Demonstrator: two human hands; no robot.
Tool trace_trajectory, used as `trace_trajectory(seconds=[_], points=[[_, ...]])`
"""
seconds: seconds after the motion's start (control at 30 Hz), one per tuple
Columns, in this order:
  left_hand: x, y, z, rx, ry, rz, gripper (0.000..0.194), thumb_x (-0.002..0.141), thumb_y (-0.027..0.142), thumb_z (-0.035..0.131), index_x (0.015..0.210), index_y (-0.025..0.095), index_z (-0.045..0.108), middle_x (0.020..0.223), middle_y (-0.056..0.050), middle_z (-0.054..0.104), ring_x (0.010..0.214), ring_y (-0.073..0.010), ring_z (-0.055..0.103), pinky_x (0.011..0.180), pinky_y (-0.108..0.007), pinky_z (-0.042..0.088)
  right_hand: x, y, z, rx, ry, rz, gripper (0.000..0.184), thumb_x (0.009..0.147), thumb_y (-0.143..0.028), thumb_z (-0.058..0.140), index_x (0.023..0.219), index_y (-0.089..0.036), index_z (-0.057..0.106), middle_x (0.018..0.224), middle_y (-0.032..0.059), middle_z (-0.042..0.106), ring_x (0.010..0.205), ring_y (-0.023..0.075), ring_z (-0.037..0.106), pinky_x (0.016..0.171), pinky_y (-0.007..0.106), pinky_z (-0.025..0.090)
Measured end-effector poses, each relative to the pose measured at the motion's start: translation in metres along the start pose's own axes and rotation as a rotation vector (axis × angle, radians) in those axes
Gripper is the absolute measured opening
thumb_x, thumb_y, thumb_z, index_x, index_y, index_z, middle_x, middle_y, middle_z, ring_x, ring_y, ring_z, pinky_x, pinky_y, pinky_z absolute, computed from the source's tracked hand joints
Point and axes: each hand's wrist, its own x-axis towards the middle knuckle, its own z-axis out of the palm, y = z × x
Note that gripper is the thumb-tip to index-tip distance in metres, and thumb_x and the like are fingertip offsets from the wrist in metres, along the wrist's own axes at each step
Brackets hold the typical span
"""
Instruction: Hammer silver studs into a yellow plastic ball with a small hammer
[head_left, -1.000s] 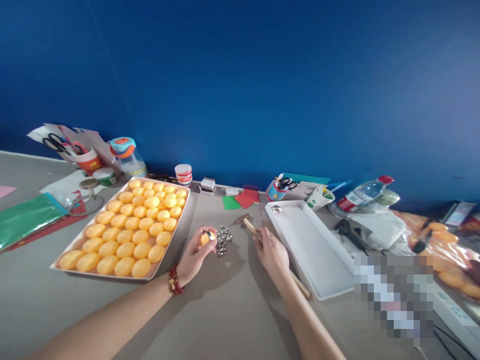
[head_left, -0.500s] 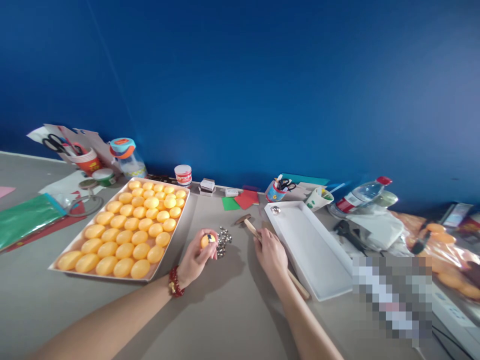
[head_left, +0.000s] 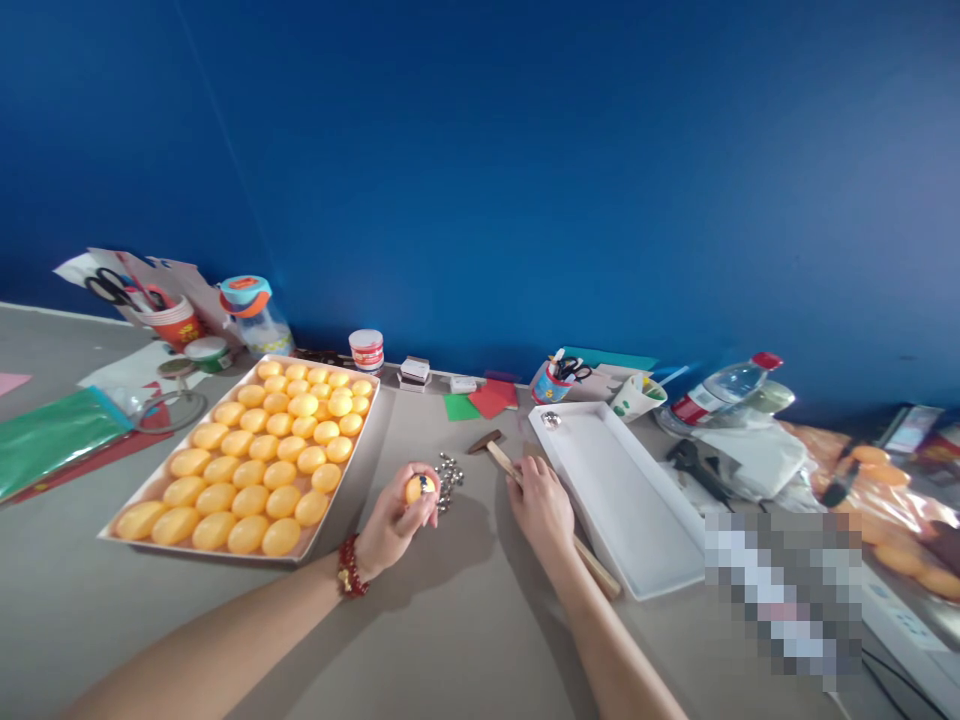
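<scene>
In my left hand (head_left: 394, 522) is an orange ping-pong ball (head_left: 417, 488), gripped by curled fingers, with a small dark and shiny piece on its surface. Just beyond those fingertips lies a loose pile of small silvery metal pieces (head_left: 451, 478) on the table. My right hand (head_left: 543, 508) is closed over the wooden handle of a hammer (head_left: 598, 570), which rests flat with its head pointing away to the left. Part of the handle is hidden under the palm.
A shallow box (head_left: 111, 538) of many orange balls stands left. To the right, a white tray (head_left: 637, 590) holds one shiny item (head_left: 551, 421). Cups, coloured paper (head_left: 493, 398) and a bottle (head_left: 724, 390) line the blue wall. A green packet (head_left: 64, 440) lies far left.
My left hand has shifted slightly right with the ball, which looks turned a little. The hammer's head has moved a touch left; my right hand stays on its handle.
</scene>
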Motion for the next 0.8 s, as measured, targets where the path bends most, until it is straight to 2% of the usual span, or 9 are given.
trace_trajectory(seconds=[0.5,0.67,0.8], points=[[-0.0032,-0.0012,0.0015,0.011,-0.033,-0.009,0.016,0.094,0.033,0.048,0.097,0.018,0.05,0.062,0.005,0.048,0.056,-0.011,0.049,0.057,-0.025,0.04,0.0003,0.0011,-0.0008,-0.019,-0.022,-0.029,0.008,0.09,-0.017,0.053,0.096,-0.018,0.057,0.095,0.0064,0.063,0.092,0.0236,0.058,0.083,0.032,0.04],[-0.0036,-0.0002,0.001,0.02,-0.041,-0.012,0.016,0.094,0.033,0.048,0.097,0.017,0.05,0.063,0.005,0.048,0.057,-0.0111,0.049,0.058,-0.025,0.04,0.0007,0.0004,-0.001,-0.017,-0.031,-0.024,0.008,0.09,-0.016,0.053,0.096,-0.018,0.057,0.096,0.0065,0.063,0.093,0.0228,0.058,0.083,0.031,0.04],[-0.0037,-0.0007,0.0018,0.011,-0.054,-0.023,0.017,0.094,0.034,0.049,0.098,0.017,0.049,0.073,0.003,0.051,0.058,-0.0102,0.05,0.057,-0.025,0.041,0.0002,0.0004,-0.0021,-0.02,-0.032,-0.021,0.009,0.09,-0.017,0.054,0.097,-0.018,0.058,0.096,0.0072,0.063,0.093,0.0235,0.058,0.083,0.032,0.041]])
